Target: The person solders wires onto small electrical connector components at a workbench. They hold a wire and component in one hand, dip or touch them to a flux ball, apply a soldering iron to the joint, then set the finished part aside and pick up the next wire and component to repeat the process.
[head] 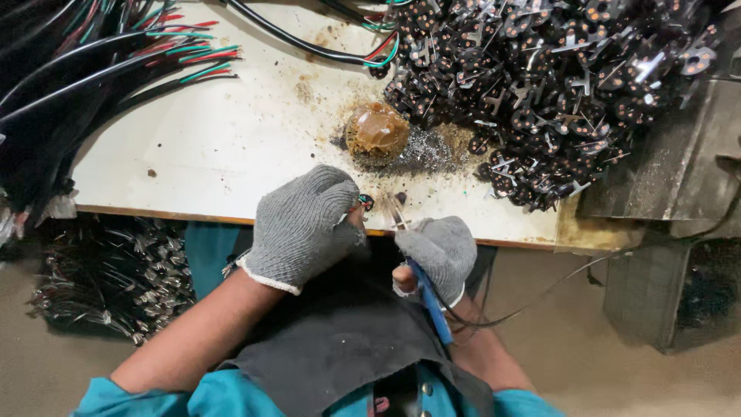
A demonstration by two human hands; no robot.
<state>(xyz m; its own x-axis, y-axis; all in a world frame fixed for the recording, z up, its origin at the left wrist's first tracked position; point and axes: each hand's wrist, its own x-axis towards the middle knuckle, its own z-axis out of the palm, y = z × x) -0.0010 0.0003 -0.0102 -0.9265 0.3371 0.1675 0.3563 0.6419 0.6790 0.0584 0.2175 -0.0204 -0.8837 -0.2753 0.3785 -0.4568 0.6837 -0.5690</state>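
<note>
I count two gloved hands at the lower middle of the frame, one amber lump [377, 130] on the counter [216, 147], one heaped pile of black plug parts [556, 93] at the upper right, too many to count, and one bundle of cables [93, 69] at the upper left. My left hand [305, 228] has its grip curled nearly shut, pinching a small black plug piece [366, 202] with red and green spots at its fingertips, right at the counter's front edge. My right hand [440, 251] has its grip wrapped fully around a blue-handled tool [431, 301], whose thin metal tip points up just beside the plug piece. I cannot tell whether tip and piece touch.
</note>
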